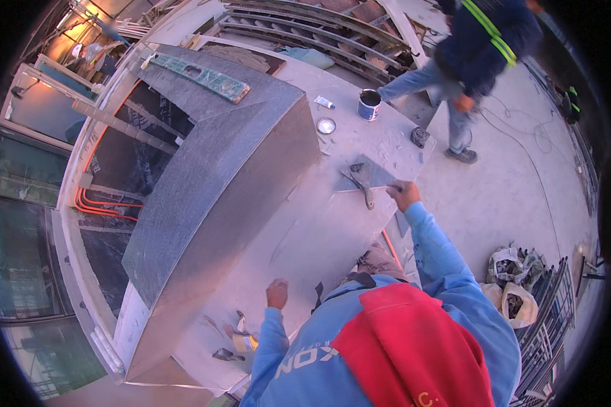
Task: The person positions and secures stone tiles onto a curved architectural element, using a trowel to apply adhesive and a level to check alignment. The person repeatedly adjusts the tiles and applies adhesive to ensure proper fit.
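On the pale desk (pixel 336 227), a flat grey slab piece (pixel 381 177) lies at the fingertips of your right hand (pixel 405 195), extending leftward and slightly away from you. A scraper-like tool (pixel 362 178) rests on it, just left of those fingers; its long axis runs roughly away from you, the handle end toward your body. Your right hand is clearly the nearer; its fingers are drawn narrow at the slab's corner, though whether they grip it you cannot tell. Your left hand (pixel 277 294) lies well apart, low over the desk, its fingers seemingly curled, any hold not discernible; a yellow-banded brush (pixel 243 341) lies nearest it, on your side.

Containers: beyond the slab piece stands an upright, open blue-and-white can (pixel 368 110), dark inside, its contents unclear. On the floor (pixel 502 197) to your right, pale open bags (pixel 523 308) hold dark, indistinct pieces.
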Demonstrator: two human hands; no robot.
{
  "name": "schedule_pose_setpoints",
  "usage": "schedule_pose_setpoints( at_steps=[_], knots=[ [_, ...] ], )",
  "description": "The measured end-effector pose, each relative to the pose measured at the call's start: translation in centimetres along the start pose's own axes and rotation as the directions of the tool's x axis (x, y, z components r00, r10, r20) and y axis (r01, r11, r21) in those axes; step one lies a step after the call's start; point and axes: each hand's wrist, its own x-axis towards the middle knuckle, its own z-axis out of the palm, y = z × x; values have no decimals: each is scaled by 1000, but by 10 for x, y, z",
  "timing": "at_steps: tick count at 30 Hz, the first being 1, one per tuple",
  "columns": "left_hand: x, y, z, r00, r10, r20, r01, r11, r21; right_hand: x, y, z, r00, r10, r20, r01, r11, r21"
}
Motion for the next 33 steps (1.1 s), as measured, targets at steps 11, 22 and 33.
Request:
schedule_pose_setpoints(
  at_steps=[11,22,33],
  knots=[
    [-71,94,41,833,-553,17,552,828,-98,164,-120,80,966,-250,-64,258,916,306],
    [-21,168,-75,555,-502,-663,508,836,-208,183,-236,95,906,-310,-287,411,806,426],
    [197,155,-380,599,311,-738,119,877,466,206,-252,117,983,-168,-77,181,788,589]
  ],
)
